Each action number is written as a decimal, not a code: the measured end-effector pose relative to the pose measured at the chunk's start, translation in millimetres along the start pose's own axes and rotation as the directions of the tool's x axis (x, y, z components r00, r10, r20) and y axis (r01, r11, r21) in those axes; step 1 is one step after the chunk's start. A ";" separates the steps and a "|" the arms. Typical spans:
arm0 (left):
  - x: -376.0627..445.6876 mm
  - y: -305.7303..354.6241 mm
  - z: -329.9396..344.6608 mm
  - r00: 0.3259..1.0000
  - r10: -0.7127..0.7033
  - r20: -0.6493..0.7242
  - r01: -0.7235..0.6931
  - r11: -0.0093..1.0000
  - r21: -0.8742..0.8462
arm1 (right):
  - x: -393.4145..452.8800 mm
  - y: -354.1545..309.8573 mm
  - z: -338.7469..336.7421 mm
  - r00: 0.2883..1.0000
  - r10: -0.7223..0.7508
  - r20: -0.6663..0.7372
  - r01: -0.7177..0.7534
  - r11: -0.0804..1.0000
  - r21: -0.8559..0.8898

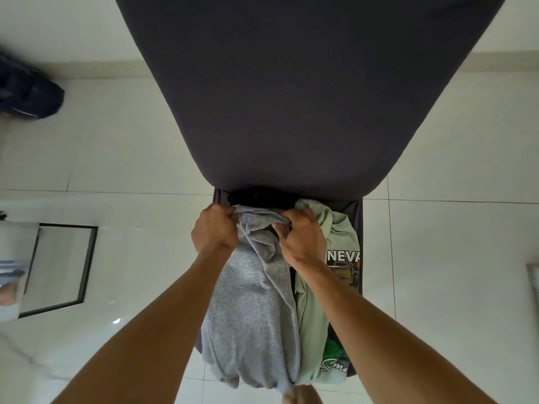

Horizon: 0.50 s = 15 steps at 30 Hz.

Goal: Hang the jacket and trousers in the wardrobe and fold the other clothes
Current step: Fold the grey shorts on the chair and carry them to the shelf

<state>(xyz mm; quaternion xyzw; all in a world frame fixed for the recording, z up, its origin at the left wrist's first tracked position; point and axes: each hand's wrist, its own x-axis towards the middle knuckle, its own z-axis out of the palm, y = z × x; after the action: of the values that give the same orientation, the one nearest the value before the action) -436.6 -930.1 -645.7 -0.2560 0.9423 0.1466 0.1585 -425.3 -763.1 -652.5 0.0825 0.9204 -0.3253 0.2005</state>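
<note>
Two hands, the left and right, are curled round the top edge of a grey garment hanging beside a green shirt below a dark bed; folding seems begun, so lifting it clear is called for next.

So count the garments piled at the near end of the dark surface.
3 seen: grey garment gripped by both hands, pale green printed shirt to its right, something black behind them. Others may be hidden underneath.
</note>
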 end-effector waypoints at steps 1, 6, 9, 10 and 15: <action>-5.8 -2.8 -5.0 1.000 0.007 -0.001 -0.007 1.000 -0.017 | -5.6 -1.5 -4.3 1.000 -0.014 -0.006 0.014 1.000 -0.010; -37.1 -17.0 -54.1 0.978 0.205 0.035 -0.197 0.968 -0.155 | -36.7 -32.7 -37.1 0.992 -0.124 -0.030 0.124 0.992 -0.029; -56.6 -26.8 -90.3 0.964 0.245 0.101 -0.220 0.952 -0.215 | -61.0 -60.9 -57.2 0.994 -0.106 0.039 0.104 0.993 0.057; -59.0 -26.4 -91.3 0.961 0.247 0.124 -0.213 0.949 -0.234 | -62.5 -60.8 -58.2 0.995 -0.086 0.051 0.081 0.992 0.099; -125.2 -61.4 -167.8 0.939 0.303 0.161 -0.248 0.924 -0.290 | -144.5 -118.0 -90.3 0.991 -0.131 -0.001 0.130 0.978 0.163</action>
<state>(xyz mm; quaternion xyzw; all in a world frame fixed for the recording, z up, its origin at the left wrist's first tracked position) -339.1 -986.1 -458.8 -0.1230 0.9196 0.3176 0.1957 -356.3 -800.5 -460.7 0.0364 0.8933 -0.4122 0.1758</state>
